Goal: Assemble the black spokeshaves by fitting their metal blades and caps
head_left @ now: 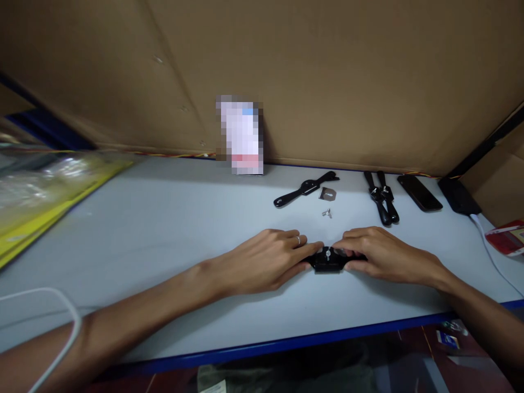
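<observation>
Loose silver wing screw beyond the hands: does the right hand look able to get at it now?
Likely yes: the wing screw lies just past the right hand on the tabletop, nothing between them, though that hand would first need to release the black tool.

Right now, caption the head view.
Left hand and right hand hold a black two-handled tool at a pale tabletop.

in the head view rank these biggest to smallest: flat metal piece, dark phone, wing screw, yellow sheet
1. yellow sheet, though cut off by the picture's left edge
2. dark phone
3. flat metal piece
4. wing screw
</observation>
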`<state>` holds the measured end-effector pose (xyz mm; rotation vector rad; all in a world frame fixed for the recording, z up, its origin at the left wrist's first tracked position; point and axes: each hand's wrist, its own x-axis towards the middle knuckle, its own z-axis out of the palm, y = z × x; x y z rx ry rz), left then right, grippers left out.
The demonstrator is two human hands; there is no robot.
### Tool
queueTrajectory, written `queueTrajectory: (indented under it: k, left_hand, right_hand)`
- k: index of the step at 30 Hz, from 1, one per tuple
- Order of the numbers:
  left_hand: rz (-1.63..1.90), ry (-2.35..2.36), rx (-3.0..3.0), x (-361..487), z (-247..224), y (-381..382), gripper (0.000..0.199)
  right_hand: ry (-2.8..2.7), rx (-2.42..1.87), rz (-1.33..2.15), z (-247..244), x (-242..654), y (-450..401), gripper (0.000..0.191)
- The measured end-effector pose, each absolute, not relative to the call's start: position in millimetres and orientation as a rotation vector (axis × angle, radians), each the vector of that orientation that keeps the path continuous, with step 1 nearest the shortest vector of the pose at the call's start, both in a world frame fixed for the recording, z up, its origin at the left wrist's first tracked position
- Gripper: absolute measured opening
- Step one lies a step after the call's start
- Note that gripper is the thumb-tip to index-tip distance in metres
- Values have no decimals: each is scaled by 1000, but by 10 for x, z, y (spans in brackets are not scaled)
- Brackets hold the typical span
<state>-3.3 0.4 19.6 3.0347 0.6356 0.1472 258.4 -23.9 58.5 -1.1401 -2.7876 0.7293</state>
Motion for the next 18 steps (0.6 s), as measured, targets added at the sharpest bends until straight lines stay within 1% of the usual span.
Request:
queueTrajectory:
  k: [9,14,18]
  left_hand:
    - [92,656,3037,-24,208,2,32]
    - [113,651,3035,-23,200,7,31]
    - [155,610,3119,-24,188,-3,27]
  right_hand:
    - [-2802,-1122,719,578,2596,-236,8]
    - [-2787,-1131,714,566,2592,-235,10]
    - [-2792,-1149,703,546,2590,-225,12]
